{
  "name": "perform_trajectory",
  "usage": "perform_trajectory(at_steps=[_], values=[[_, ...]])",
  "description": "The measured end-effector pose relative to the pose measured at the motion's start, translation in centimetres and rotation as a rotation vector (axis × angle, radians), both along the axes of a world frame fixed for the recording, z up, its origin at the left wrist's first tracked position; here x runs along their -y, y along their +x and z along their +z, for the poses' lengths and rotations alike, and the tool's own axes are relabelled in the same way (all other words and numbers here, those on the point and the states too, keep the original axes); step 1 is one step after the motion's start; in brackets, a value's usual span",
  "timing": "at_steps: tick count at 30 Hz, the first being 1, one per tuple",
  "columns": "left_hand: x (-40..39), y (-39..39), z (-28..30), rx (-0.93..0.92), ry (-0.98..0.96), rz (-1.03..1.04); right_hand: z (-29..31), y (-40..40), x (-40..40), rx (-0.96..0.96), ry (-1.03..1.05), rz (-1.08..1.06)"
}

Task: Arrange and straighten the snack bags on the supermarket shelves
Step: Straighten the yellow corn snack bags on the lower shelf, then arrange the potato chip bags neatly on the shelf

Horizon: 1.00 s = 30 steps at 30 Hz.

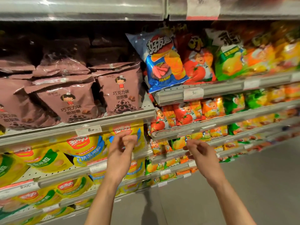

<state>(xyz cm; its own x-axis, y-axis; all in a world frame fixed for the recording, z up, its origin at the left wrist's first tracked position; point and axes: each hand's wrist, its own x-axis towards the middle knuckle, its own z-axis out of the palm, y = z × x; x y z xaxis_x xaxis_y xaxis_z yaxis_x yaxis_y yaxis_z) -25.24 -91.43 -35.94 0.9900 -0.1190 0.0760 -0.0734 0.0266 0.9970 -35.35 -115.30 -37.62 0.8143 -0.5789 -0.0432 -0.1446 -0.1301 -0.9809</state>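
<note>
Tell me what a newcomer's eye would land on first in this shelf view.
First, the blue chip bag at upper centre, leaning crookedly with its bottom edge hanging over the shelf rail. Next, the two bare hands low in the middle: the left hand and right hand hang in front of the shelves with fingers loosely curled, holding nothing. To the left stand rows of brown chocolate-ring bags.

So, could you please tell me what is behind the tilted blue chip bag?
Behind the blue chip bag, a red tomato-flavour bag shows to its right. Whatever stands directly behind the blue bag is covered and dark.
</note>
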Motion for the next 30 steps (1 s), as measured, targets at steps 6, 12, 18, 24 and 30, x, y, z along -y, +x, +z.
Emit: perform_trajectory(at_steps=[6, 12, 18, 24, 30], values=[[5.7, -0.4, 1.8, 0.061, 0.0, -0.018, 1.4, -0.2, 5.5, 0.073, 0.033, -0.019], [14.1, -1.3, 2.9, 0.134, 0.038, 0.079, 2.8, 0.6, 14.8, 0.127, -0.02, 0.046], [24.3, -3.8, 4.4, 0.178, 0.026, 0.136, 5.2, -0.2, 25.4, 0.155, -0.013, 0.122], [31.0, -5.2, 5.5, 0.161, 0.047, 0.101, 4.9, -1.4, 33.0, 0.13, -0.004, 0.1], [34.7, -3.5, 6.5, 0.191, -0.027, 0.039, 5.1, -1.3, 36.6, 0.084, 0.011, 0.077]])
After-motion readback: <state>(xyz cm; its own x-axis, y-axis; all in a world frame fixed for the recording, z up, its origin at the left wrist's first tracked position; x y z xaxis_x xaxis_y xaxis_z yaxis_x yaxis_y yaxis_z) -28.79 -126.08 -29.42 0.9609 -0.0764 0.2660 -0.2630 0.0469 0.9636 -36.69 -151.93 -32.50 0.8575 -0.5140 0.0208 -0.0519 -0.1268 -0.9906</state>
